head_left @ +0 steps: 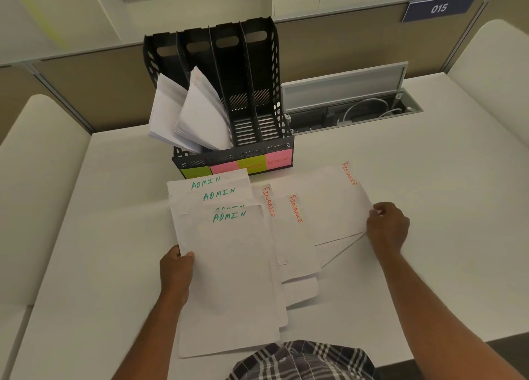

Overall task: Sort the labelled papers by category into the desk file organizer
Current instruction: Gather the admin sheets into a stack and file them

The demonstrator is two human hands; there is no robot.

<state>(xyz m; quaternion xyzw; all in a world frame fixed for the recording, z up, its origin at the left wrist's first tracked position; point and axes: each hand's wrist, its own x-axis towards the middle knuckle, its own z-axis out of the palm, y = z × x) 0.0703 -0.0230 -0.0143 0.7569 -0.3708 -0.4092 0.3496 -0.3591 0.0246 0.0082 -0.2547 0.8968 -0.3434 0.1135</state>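
Head view: black plastic four-slot desk file organizer stands at 12 o'clock on the white desk, w/ green and pink sticky notes across its front lip; the two at right read FINANCE and ADMIN, the two at left are partly covered and can't be read. Two leftmost slots already hold leaning white sheets; two rightmost slots hold nothing, so approx. half done, judging by that.

Left to file: a fanned stack of white sheets marked ADMIN in green at centre, and white sheets marked FINANCE in orange spread toward 2 o'clock. Both lie flat just in front of the organizer, the top ADMIN sheet covering part of the notes.

Left hand pinches the left edge of the front ADMIN sheet, thumb on top. Right hand, at 3 o'clock, has curled fingers on the right edge of the biggest FINANCE sheet; whether it actually grips is hard to tell.

Likely next: both piles go into the matching right slots.
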